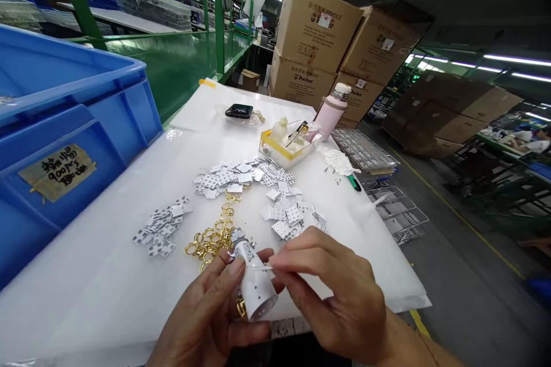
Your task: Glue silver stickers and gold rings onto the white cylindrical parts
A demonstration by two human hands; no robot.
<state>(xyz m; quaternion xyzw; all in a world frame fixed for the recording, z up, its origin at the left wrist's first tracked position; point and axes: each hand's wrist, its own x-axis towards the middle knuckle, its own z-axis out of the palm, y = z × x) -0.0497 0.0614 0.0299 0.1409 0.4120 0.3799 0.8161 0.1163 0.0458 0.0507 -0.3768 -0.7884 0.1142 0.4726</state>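
Observation:
My left hand (206,312) is closed around a white hollow cylinder (257,291) with small holes and a grey lattice pattern. Its open end tilts down toward me, and a gold part (241,307) shows beneath it by my fingers. My right hand (338,287) pinches a thin, pale, rod-like tool (261,268), whose tip lies against the cylinder's side. The tool's exact kind is hard to make out. Just beyond my left hand lie gold rings (210,241). Flat white pieces with small square marks form piles, one at the right (295,215) and one farther back (228,176).
A smaller pile of white pieces (160,228) lies on the left. Behind stand a yellow-edged tray (279,152) of bottles and tools and a pink flask (330,117). A blue crate (124,126) borders the left side; cartons (316,28) rise at the back.

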